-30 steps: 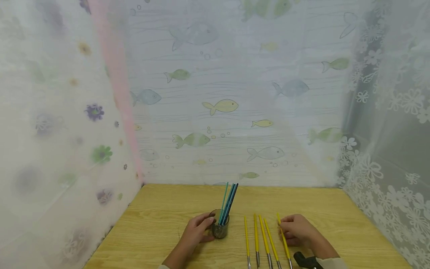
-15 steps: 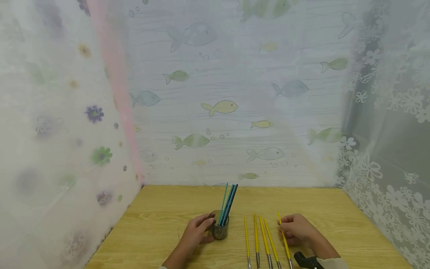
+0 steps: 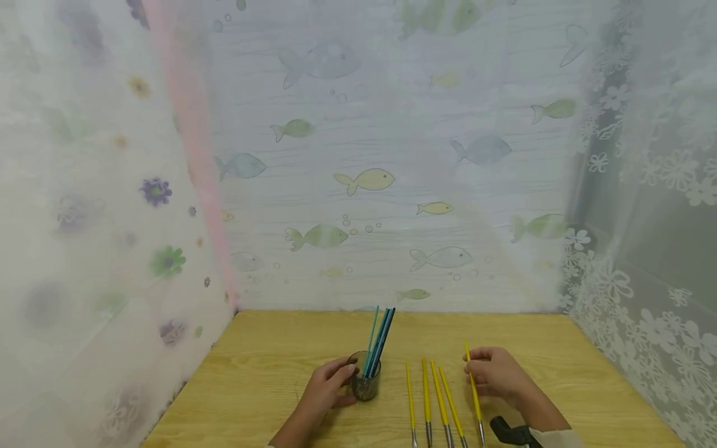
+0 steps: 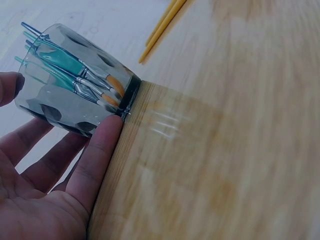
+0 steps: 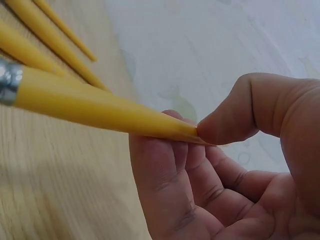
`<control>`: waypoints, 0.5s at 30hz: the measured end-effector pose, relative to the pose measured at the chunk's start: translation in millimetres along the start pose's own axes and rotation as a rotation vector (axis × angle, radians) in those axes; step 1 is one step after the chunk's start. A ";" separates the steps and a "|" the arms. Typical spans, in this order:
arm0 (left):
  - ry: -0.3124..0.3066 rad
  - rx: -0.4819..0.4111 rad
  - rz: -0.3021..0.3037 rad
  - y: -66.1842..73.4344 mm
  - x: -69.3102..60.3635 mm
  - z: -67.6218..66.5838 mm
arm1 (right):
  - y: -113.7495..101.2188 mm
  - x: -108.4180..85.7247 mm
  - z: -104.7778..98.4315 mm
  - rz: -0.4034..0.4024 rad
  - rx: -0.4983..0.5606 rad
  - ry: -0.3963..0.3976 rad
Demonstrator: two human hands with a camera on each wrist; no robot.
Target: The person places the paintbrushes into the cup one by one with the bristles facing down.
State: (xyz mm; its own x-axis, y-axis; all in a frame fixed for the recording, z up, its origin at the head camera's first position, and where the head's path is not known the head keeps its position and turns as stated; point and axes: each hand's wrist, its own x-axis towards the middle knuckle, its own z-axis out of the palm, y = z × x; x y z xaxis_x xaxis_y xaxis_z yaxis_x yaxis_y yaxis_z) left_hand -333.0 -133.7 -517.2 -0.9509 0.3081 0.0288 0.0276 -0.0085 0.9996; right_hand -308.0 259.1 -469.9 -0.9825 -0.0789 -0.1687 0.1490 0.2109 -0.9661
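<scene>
Right hand (image 3: 498, 376) sits a little higher than in the earlier frame and pinches one yellow brush (image 3: 475, 398) between thumb and fingers, near the thin end of the handle. That brush has come up with it: the handle end now stands further up, and more of the metal collar shows above the bottom edge. In the right wrist view the thumb tip presses on the handle from one side, fingers on the other; collar end points away from the hand.

Left hand (image 3: 327, 386) unchanged: it holds the cup (image 3: 366, 391) by the side, thumb against the wall near the rim, fingers on the opposite side, one fingertip down by the base. Cup same place, upright on the table (image 3: 291, 336), left of the yellow brushes. Blue brushes (image 3: 383, 342) lean inside it, bristles down, handles sticking out over the rim; exact count can't be told.

Four other yellow brushes (image 3: 427, 398) lie in a loose row on the table between the cup and the right hand, same as before. Black strap piece (image 3: 506, 430) at the right wrist, pale sleeve (image 3: 551, 438) behind it. Fish-print sheet (image 3: 370, 274) hangs behind the table.
</scene>
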 end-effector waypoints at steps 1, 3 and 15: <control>0.000 0.000 0.000 -0.2 0.0 -0.3 | -1.5 0.3 0.2 -0.001 0.002 0.007; 0.000 -0.001 0.000 -0.6 0.3 -0.8 | -4.4 0.3 0.7 -0.004 0.002 0.018; 0.002 -0.012 -0.003 -1.6 1.3 -1.3 | -19.0 -5.8 -5.2 -0.071 0.030 0.004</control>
State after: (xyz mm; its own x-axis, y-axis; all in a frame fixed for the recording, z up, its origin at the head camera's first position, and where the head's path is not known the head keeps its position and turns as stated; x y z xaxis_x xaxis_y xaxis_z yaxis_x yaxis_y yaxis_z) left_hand -334.7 -134.6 -518.7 -0.9517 0.3059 0.0257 0.0210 -0.0186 0.9996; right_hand -305.7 260.6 -449.6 -0.9912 -0.0882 -0.0992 0.0825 0.1758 -0.9810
